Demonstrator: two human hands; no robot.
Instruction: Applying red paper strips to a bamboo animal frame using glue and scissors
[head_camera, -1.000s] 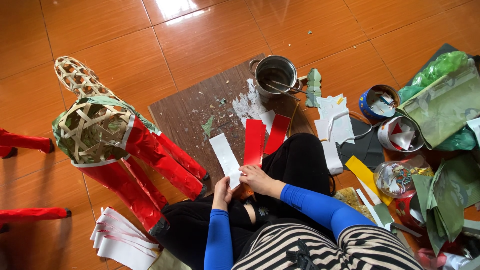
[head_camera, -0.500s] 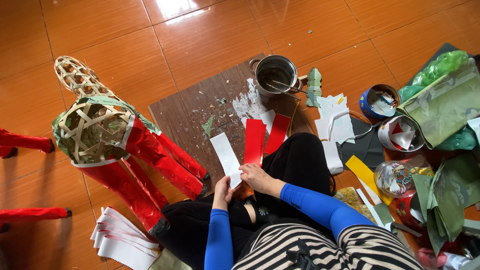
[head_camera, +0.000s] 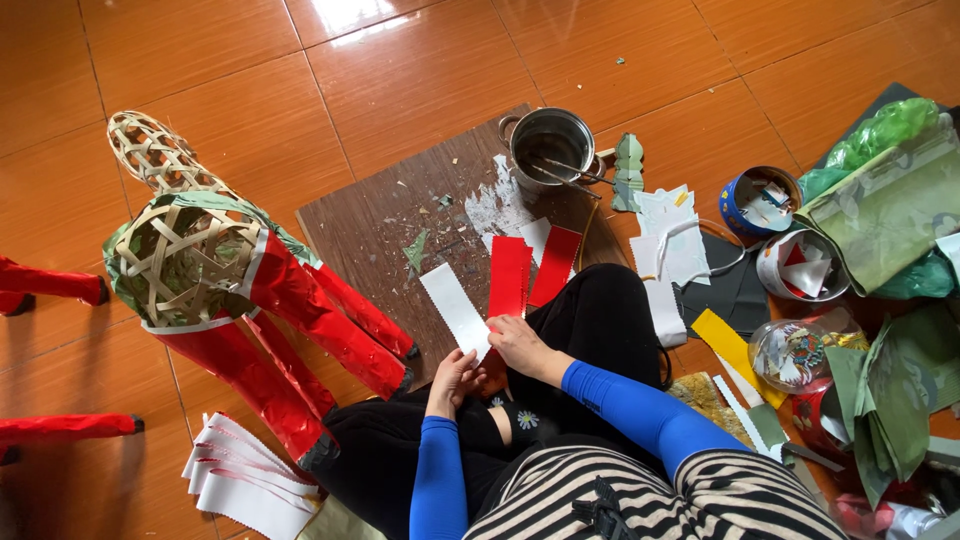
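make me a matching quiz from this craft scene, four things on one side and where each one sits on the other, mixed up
Things:
1. metal pot
2. white paper strip
3. woven bamboo frame
4. stack of white strips

Places:
A. on the floor tiles by the person's left knee
B. at the far end of the dark wooden board
C. held at its near end by the left hand and right hand
D. standing left of the board, with legs wrapped in red foil

Pairs: 1-B, 2-C, 3-D, 4-A
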